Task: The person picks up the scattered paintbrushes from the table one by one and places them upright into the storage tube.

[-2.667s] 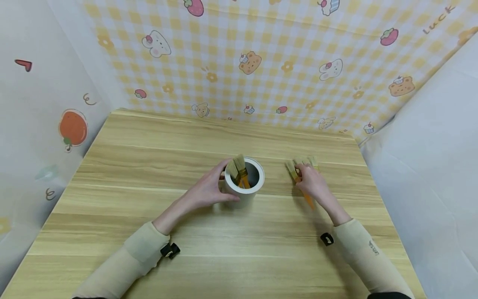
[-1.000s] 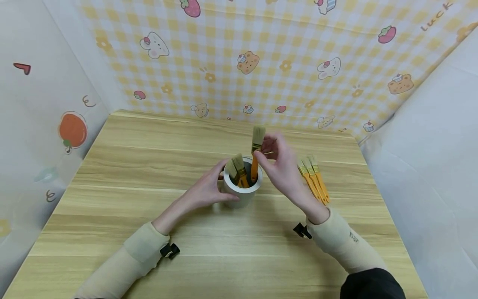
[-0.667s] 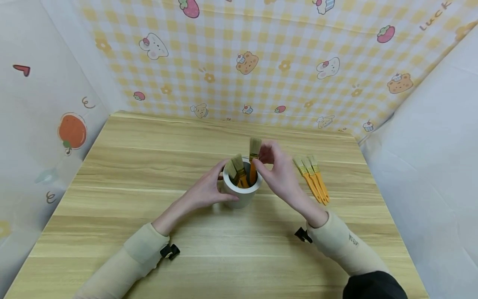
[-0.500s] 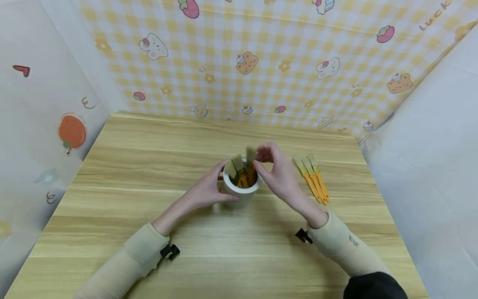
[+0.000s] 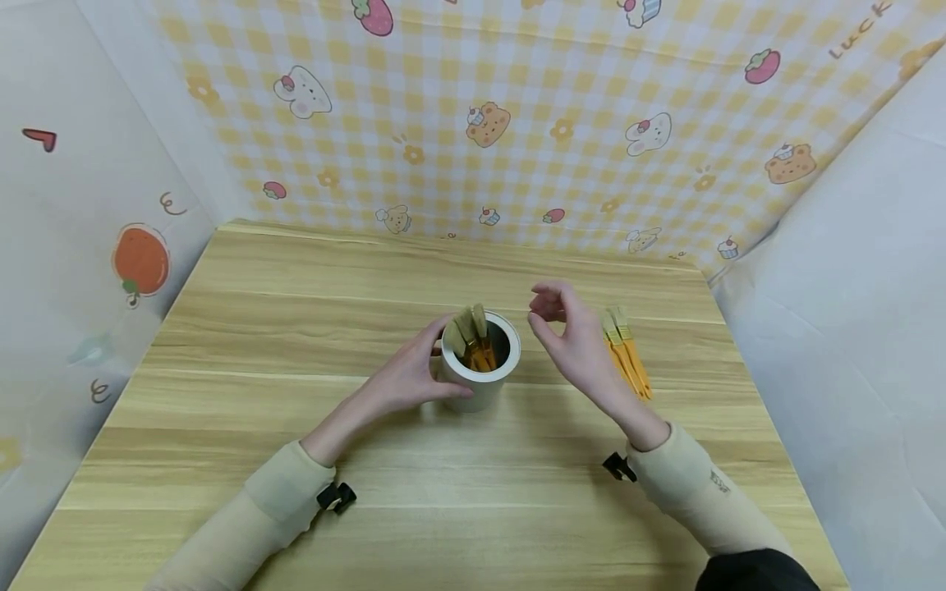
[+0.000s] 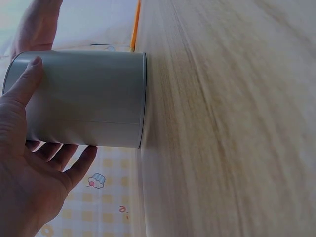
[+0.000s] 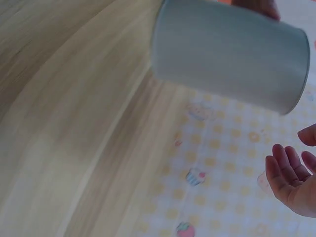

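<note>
We see the left hand wrapped round the grey cylindrical pot, thumb and fingers curled on its wall as it stands upright on the wooden bench. Paintbrushes lean inside it, bristles up. Just right of the pot, the right hand hovers with fingers loosely parted, gripping nothing. Beyond its knuckles lie orange-handled paintbrushes, flat on the bench.

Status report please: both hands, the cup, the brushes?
Left hand grips grey cup, brushes inside. Right hand empty, beside cup. Loose brushes on table, partly behind right hand.
</note>
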Motion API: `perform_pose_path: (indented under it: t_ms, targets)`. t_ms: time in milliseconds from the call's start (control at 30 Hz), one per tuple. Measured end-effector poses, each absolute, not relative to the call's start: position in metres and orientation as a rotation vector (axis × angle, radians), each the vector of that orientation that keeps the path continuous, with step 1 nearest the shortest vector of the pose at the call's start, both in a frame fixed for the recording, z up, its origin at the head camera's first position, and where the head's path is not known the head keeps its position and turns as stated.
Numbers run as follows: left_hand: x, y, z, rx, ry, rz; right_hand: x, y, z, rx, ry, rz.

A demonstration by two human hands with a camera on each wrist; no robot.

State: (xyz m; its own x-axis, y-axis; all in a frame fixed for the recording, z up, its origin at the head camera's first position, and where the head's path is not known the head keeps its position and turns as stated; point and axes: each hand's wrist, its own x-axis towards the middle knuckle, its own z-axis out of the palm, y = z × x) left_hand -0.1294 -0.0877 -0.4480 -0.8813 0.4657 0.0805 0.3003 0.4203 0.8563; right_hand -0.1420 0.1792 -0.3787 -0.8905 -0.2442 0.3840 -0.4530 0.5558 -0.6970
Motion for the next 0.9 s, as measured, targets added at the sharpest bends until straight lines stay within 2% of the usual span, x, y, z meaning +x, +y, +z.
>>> perform_pose_path:
  t_ms: [633, 900]
  targets:
    - [-0.131, -0.088, -0.449, 0.703, 2.484, 1.477, -0.160, 0.273, -0.430, 0.390, -2.850, 0.871]
    - [-0.132, -0.089, -0.449, 0.710, 2.478, 1.479, -0.160, 0.298, -0.446, 0.318, -2.974, 0.759]
